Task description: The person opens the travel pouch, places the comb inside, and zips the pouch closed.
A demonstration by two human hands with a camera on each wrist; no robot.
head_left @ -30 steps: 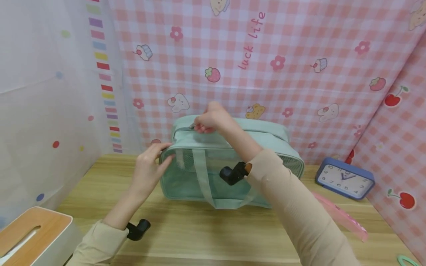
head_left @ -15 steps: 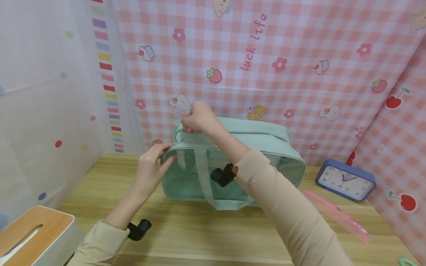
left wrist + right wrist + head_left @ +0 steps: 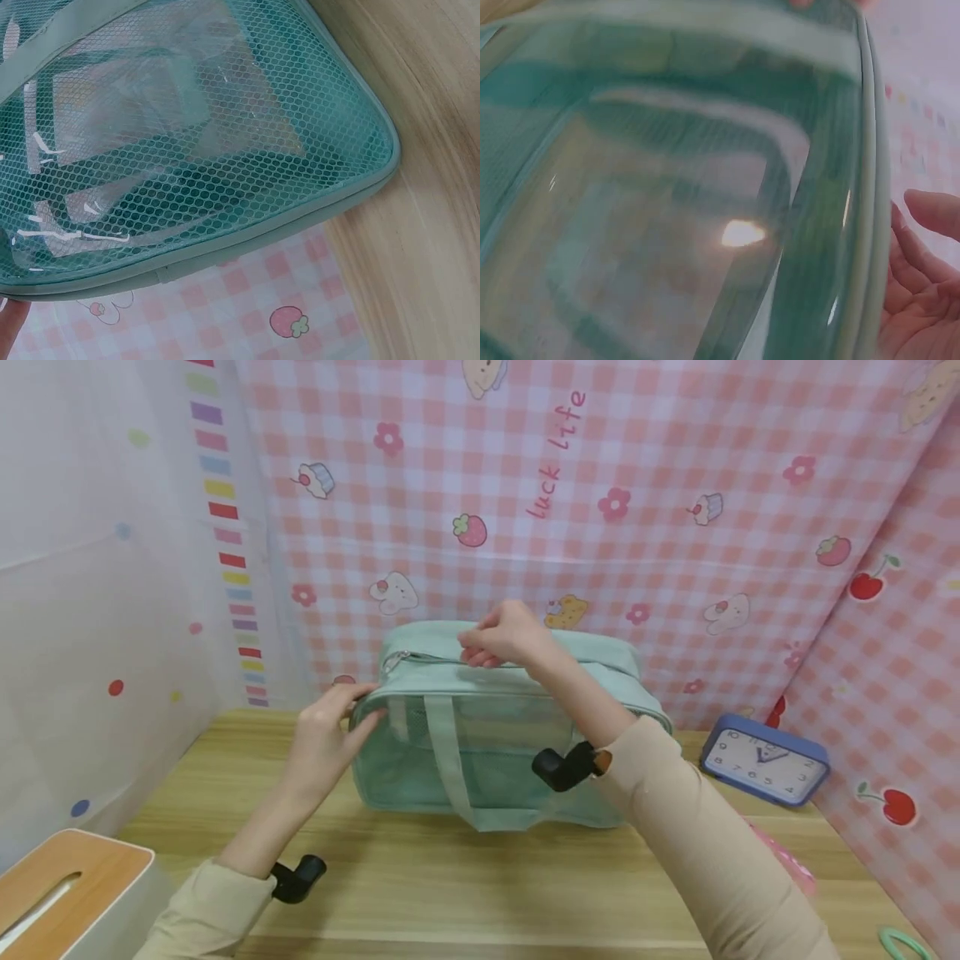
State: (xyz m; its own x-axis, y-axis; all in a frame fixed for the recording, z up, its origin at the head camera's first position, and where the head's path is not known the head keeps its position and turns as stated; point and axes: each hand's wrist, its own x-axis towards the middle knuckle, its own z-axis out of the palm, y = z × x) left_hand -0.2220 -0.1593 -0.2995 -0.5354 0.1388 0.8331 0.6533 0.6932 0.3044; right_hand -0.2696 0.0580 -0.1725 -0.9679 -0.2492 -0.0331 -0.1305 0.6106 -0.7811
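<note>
A mint-green bag (image 3: 510, 752) with clear and mesh panels stands on the wooden table, its strap hanging down in front. My left hand (image 3: 326, 735) holds its upper left corner, thumb on the front and fingers at the edge. A finger (image 3: 11, 324) shows at the bag's rim in the left wrist view. The zipper pull (image 3: 397, 660) lies at the left end of the top zipper. My right hand (image 3: 506, 635) hovers over the bag's top with fingers loosely curled, holding nothing. In the right wrist view, the right hand (image 3: 926, 281) shows its palm beside the bag's edge, thumb apart.
A blue clock (image 3: 765, 760) sits right of the bag. Half hidden by the right sleeve lies a pink item (image 3: 787, 860). A green ring-shaped piece (image 3: 900, 943) is at the lower right, a tissue box (image 3: 82, 885) at the lower left. Checked cloth (image 3: 525, 485) hangs behind.
My right hand first drew the zipper pull left along the bag's top, then let go and moved back to the right. The left hand has kept its hold on the corner.
</note>
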